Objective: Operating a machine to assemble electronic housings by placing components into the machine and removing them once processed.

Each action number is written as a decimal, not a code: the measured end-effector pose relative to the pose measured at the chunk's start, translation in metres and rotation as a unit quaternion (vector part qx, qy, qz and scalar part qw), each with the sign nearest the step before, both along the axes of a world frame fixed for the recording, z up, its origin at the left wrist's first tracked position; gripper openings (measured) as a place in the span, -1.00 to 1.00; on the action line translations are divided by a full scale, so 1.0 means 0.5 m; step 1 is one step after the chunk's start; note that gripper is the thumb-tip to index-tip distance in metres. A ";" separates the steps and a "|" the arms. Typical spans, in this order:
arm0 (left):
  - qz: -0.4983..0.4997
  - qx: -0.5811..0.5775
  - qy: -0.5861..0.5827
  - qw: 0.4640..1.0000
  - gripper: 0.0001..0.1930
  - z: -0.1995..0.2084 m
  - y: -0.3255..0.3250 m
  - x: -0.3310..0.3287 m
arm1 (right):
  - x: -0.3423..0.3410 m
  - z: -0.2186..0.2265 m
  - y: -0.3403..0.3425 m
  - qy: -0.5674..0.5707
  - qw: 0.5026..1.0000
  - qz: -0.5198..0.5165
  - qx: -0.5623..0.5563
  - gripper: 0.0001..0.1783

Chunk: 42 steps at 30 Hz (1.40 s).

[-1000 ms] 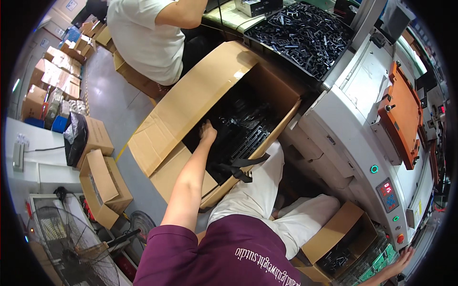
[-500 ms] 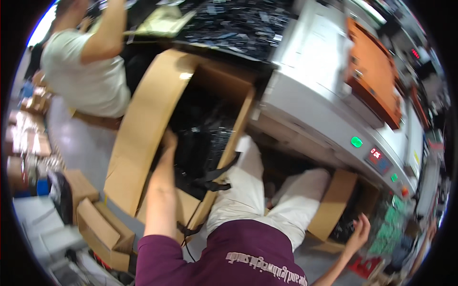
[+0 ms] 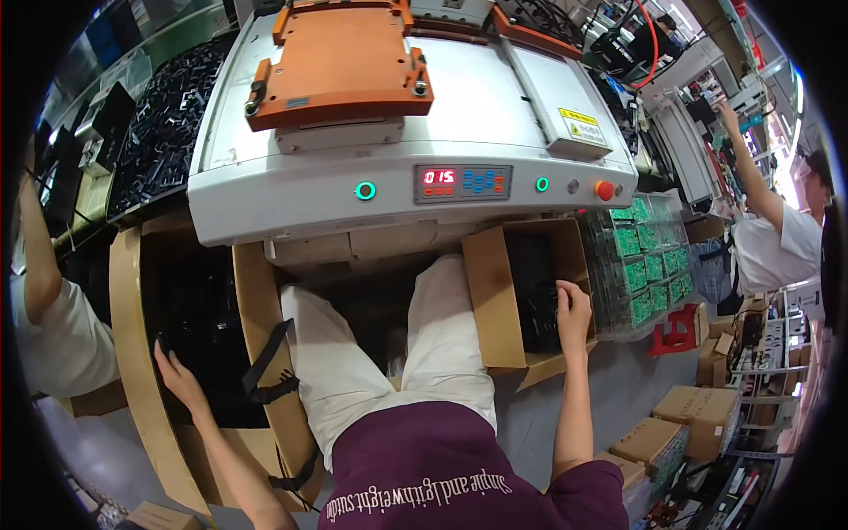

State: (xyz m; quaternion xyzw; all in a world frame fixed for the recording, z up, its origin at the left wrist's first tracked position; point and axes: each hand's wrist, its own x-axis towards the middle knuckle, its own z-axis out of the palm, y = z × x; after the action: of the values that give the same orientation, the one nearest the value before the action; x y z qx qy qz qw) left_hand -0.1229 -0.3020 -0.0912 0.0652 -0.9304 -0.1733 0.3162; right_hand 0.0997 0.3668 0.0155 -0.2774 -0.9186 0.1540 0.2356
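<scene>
My left hand [image 3: 183,382] is over the left side of a long cardboard box [image 3: 130,305] at the left, its fingers stretched out and a little apart. Shiny black parts [image 3: 199,309] fill that box, dark against dark, so their kind does not show. On the right, my right hand [image 3: 574,316] is at a smaller open cardboard box [image 3: 495,305] with black parts [image 3: 533,291] inside. Its fingers are curled together at the box's right side; what they pinch, if anything, is lost against the black parts.
A white machine [image 3: 309,199] with a lit control panel [image 3: 463,183] and an orange fixture plate [image 3: 343,62] stands ahead. Black straps [image 3: 265,362] hang over the left box. Clear trays of green circuit boards [image 3: 645,256] stand right. Co-workers [image 3: 782,238] sit on both sides.
My view has swung from the left box to face the machine. My left hand has come up out of the left box's depth; my right hand has moved in to the right box.
</scene>
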 end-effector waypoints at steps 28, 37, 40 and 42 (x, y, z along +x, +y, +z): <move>-0.338 0.846 -0.407 -0.072 -0.38 0.183 0.687 0.233 | 0.075 -0.171 0.148 -0.274 0.955 0.052 0.099 -0.58; -0.270 0.821 -0.496 -0.084 -0.37 0.226 0.673 0.229 | 0.064 -0.167 0.158 -0.236 0.949 0.146 0.148 -0.67; -0.266 0.798 -0.526 -0.126 -0.32 0.212 0.677 0.237 | 0.060 -0.156 0.149 -0.227 0.949 0.153 0.156 -0.68; -0.306 0.736 -0.541 -0.268 -0.24 0.155 0.692 0.245 | 0.054 -0.159 0.163 -0.243 0.945 0.158 0.152 -0.68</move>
State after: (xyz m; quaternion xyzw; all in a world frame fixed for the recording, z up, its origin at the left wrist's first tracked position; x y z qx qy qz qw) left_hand -0.0003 0.0439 -0.0138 -0.0241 -0.1854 0.6997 0.6895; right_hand 0.1266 0.4484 -0.0638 -0.1184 -0.9925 -0.0237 0.0176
